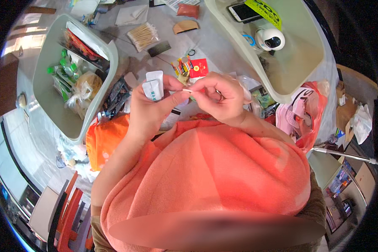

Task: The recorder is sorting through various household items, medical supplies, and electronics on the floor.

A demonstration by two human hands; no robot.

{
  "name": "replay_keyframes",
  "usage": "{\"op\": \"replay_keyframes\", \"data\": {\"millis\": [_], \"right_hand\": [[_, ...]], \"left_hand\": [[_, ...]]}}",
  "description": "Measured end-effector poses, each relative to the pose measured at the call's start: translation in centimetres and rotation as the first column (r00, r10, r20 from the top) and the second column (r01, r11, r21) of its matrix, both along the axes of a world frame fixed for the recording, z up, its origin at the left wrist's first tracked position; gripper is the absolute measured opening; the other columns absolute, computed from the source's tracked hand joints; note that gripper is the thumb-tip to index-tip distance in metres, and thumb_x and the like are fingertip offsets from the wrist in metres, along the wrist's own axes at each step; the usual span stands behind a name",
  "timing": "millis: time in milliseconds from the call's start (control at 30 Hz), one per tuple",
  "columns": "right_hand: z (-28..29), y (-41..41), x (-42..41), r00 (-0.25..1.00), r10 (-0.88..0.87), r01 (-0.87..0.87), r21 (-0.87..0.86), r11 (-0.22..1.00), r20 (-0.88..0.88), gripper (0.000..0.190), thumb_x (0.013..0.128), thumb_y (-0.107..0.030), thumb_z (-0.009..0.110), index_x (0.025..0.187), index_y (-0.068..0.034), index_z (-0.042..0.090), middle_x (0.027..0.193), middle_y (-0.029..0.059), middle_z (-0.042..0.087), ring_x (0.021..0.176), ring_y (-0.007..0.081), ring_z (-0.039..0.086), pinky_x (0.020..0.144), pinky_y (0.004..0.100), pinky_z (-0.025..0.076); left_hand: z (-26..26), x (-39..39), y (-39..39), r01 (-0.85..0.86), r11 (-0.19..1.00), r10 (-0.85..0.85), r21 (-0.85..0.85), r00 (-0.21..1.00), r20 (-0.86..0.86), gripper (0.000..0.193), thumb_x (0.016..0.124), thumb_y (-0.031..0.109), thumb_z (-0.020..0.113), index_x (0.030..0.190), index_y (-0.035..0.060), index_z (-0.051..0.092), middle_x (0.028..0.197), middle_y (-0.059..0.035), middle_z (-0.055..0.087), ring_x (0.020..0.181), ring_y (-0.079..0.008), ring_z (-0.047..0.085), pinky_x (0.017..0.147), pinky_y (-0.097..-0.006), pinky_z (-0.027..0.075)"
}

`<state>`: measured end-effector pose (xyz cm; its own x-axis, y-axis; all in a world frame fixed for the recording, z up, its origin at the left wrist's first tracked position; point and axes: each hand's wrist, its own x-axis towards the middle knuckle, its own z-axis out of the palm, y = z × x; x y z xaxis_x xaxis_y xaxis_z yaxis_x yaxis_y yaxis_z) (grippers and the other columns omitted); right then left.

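Note:
My left hand (146,110) holds white sachets (153,86) bearing green writing, tucked against its fingers. Its thumb and forefinger meet the fingertips of my right hand (223,99) at a small whitish piece (187,90). Both hands pinch this piece, and the fingers partly hide it. Just beyond them on the table lie a red square packet (199,68) and small yellow-and-red packs (182,65). Farther out are a bundle of cotton swabs (142,36), a dark rectangular block (159,48) and a wooden comb (186,27).
At left, a grey-green plastic bin (112,60) contains green-capped bottles and bagged goods. Another bin (258,74) at right holds a smartphone (239,12) and a white camera (272,39). An orange bag (105,140) sits by my left forearm, a red plastic bag (316,110) by my right.

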<state>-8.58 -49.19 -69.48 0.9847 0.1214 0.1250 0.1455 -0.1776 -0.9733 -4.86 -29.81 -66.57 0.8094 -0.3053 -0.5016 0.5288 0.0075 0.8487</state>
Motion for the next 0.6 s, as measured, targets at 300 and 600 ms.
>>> {"op": "replay_keyframes", "data": {"millis": [300, 600], "right_hand": [[1.2, -1.7, 0.7, 0.751, 0.098, 0.077, -0.234, 0.969, 0.653, 0.037, 0.064, 0.002, 0.077, 0.098, -0.01, 0.069, 0.058, -0.0017, 0.043, 0.047, 0.017, 0.038, 0.049, 0.0308, 0.031], [2.0, -2.5, 0.0, 0.662, 0.157, 0.149, -0.334, 0.931, 0.733, 0.04, 0.064, 0.002, 0.077, 0.101, -0.009, 0.068, 0.057, -0.0045, 0.042, 0.048, 0.0152, 0.039, 0.052, 0.0293, 0.033]], "left_hand": [[2.9, -0.8, -0.1, 0.01, 0.978, -0.015, -0.21, 1.0, -0.022, 0.022, 0.079, -0.005, 0.074, 0.097, 0.0016, 0.064, 0.1, -0.0106, 0.072, 0.071, -0.0051, 0.061, 0.053, -0.0175, 0.043], [3.3, -1.7, -0.5, 0.032, 0.978, -0.044, -0.204, 0.998, -0.054, 0.025, 0.079, -0.004, 0.074, 0.098, 0.0038, 0.06, 0.098, -0.0103, 0.073, 0.06, -0.001, 0.053, 0.044, -0.0165, 0.034]]}}
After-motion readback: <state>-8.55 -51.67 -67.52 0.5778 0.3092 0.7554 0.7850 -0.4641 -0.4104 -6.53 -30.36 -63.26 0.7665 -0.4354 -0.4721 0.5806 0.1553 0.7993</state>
